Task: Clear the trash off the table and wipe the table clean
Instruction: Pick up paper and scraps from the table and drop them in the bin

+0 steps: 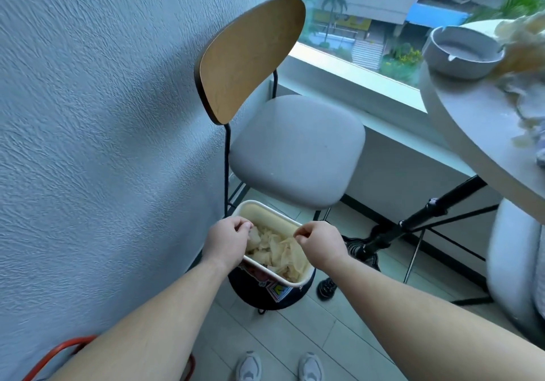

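By my feet, the white rectangular noodle tub (259,203) sat on the dark round bin (259,293), probably so its crumpled pale wrappers (274,248) could be packed down. The left hand (228,237) pinched 1 scrap between its fingers (243,224). The right hand (320,243) was curled, but I couldn't tell if it held anything. Farther off, more crumpled waste (525,44) lay on the pale round tabletop (472,121).

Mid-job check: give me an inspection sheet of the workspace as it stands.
Surface: round white table at the right edge, blurred.
Job's things: noodle tub full of crumpled wrappers, held over a dark bin on the floor.
Clutter: pale crumpled trash and a grey ashtray on the table.
Hands: left hand and right hand each grip a side of the tub.
Cables: red loop at lower left by the wall; tube or cable, cannot tell.
Surroundings: chair, black tripod legs, window.
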